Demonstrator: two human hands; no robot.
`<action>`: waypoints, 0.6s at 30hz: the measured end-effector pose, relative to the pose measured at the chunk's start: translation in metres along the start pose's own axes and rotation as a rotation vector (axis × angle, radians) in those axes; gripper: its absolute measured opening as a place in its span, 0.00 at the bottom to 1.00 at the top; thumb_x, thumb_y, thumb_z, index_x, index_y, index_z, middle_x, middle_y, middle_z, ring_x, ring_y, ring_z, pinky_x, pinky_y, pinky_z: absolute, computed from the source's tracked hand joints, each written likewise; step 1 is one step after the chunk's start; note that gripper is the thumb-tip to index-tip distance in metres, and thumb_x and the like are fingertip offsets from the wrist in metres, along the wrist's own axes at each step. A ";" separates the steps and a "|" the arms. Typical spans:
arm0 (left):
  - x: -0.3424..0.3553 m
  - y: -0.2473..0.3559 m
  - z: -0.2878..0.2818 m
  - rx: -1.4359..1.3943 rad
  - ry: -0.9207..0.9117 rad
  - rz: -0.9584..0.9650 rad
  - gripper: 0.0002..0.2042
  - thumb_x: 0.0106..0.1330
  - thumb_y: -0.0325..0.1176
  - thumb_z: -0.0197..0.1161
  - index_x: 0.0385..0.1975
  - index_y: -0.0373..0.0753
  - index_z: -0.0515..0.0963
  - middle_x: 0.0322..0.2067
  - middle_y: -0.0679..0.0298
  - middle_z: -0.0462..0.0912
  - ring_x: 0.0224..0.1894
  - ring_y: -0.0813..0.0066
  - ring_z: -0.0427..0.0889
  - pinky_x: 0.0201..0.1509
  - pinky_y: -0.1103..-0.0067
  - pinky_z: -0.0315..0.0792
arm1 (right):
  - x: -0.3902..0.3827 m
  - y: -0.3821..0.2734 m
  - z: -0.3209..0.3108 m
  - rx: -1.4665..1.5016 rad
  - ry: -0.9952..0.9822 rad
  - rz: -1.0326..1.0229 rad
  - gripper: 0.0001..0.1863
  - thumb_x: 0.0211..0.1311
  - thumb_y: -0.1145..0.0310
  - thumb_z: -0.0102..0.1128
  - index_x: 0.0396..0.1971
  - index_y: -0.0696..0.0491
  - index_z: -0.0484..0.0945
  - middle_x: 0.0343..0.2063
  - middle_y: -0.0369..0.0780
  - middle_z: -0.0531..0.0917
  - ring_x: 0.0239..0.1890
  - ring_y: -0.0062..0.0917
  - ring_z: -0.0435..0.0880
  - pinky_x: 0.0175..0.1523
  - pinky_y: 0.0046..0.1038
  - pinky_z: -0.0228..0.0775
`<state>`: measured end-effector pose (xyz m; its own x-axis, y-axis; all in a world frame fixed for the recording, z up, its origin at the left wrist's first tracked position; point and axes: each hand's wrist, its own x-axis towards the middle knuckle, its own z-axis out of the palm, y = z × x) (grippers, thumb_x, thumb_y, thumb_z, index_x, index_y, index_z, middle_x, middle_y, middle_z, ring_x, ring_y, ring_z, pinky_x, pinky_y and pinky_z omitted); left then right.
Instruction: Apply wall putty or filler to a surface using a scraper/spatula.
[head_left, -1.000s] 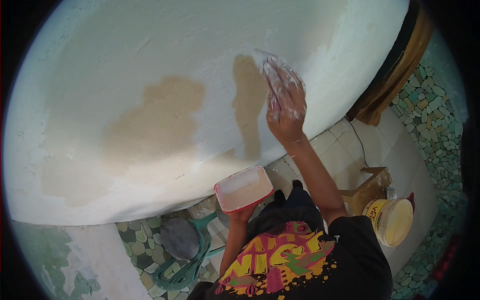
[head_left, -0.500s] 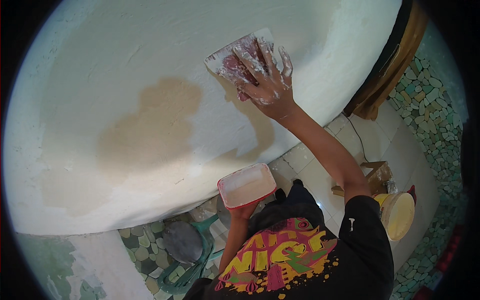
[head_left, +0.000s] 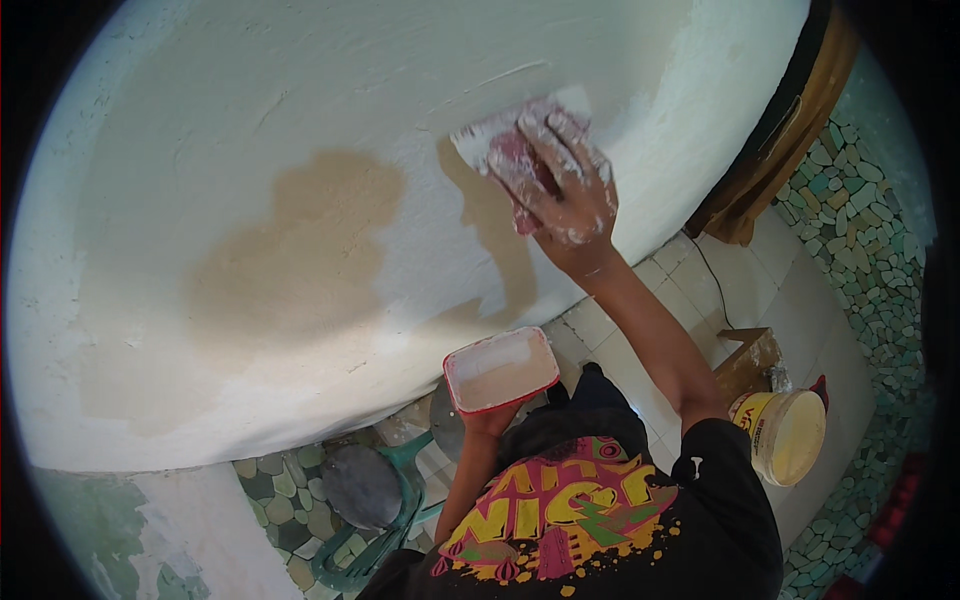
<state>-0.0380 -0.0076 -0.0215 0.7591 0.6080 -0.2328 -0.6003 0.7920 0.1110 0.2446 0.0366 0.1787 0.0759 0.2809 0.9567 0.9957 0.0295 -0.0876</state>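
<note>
My right hand (head_left: pixel 578 200), spattered with white paste, grips a wide putty spreader (head_left: pixel 476 138) with a reddish handle. The spreader's pale blade lies against the whitish wall (head_left: pixel 330 90), or very close to it. A thin raised ridge of paste runs just above the blade. Lower down, close to my body, my left hand (head_left: pixel 490 420) supports a rectangular tub (head_left: pixel 503 406) with a red rim from beneath. Pale putty coats the tub's inside. Most of the left fingers are hidden under the tub.
A yellow bucket (head_left: pixel 797 440) with pale contents stands on the tiled floor at right, beside a brown wooden stool (head_left: pixel 752 360). A green plastic chair (head_left: pixel 408 475) and a dark round seat (head_left: pixel 364 487) are at lower left. Brown cloth (head_left: pixel 770 150) hangs past the wall's right edge.
My right hand and the spreader have shifted right and downward, and a ridge of paste now shows above the blade. The tub in my left hand moved slightly right.
</note>
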 end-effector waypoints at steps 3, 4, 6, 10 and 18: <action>0.001 -0.001 0.002 0.045 -0.113 -0.043 0.32 0.78 0.60 0.47 0.77 0.53 0.60 0.77 0.60 0.63 0.79 0.47 0.61 0.79 0.41 0.58 | 0.038 -0.004 -0.004 -0.032 0.030 0.038 0.19 0.62 0.63 0.69 0.54 0.42 0.90 0.62 0.35 0.85 0.63 0.41 0.82 0.62 0.39 0.75; 0.002 -0.001 0.001 0.106 -0.095 -0.023 0.33 0.78 0.60 0.49 0.77 0.52 0.60 0.77 0.60 0.63 0.79 0.50 0.61 0.80 0.46 0.58 | 0.044 0.000 0.001 -0.077 0.018 0.028 0.20 0.62 0.62 0.70 0.55 0.42 0.89 0.61 0.35 0.86 0.63 0.40 0.83 0.61 0.37 0.76; 0.004 -0.002 0.002 0.166 -0.079 -0.005 0.33 0.77 0.59 0.51 0.78 0.51 0.59 0.77 0.61 0.64 0.79 0.53 0.62 0.82 0.51 0.57 | 0.034 0.007 0.005 -0.086 -0.008 0.019 0.20 0.63 0.62 0.70 0.56 0.42 0.89 0.61 0.35 0.86 0.62 0.39 0.83 0.61 0.37 0.76; 0.003 -0.004 0.007 0.010 -0.110 -0.022 0.34 0.76 0.61 0.51 0.76 0.50 0.62 0.77 0.59 0.64 0.79 0.50 0.61 0.80 0.45 0.54 | 0.001 0.001 -0.001 -0.048 -0.085 0.079 0.20 0.62 0.63 0.70 0.55 0.43 0.89 0.59 0.36 0.87 0.61 0.40 0.84 0.62 0.39 0.76; 0.007 -0.001 -0.001 0.258 -0.063 -0.039 0.40 0.70 0.58 0.65 0.78 0.51 0.58 0.76 0.65 0.66 0.79 0.60 0.62 0.85 0.60 0.51 | 0.044 0.012 -0.002 -0.016 0.063 0.019 0.21 0.57 0.61 0.73 0.53 0.41 0.89 0.55 0.34 0.88 0.58 0.37 0.87 0.49 0.37 0.78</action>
<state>-0.0320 -0.0042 -0.0238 0.7992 0.5727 -0.1824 -0.4925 0.7980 0.3474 0.2601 0.0475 0.2206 0.0979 0.2205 0.9705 0.9947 0.0090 -0.1024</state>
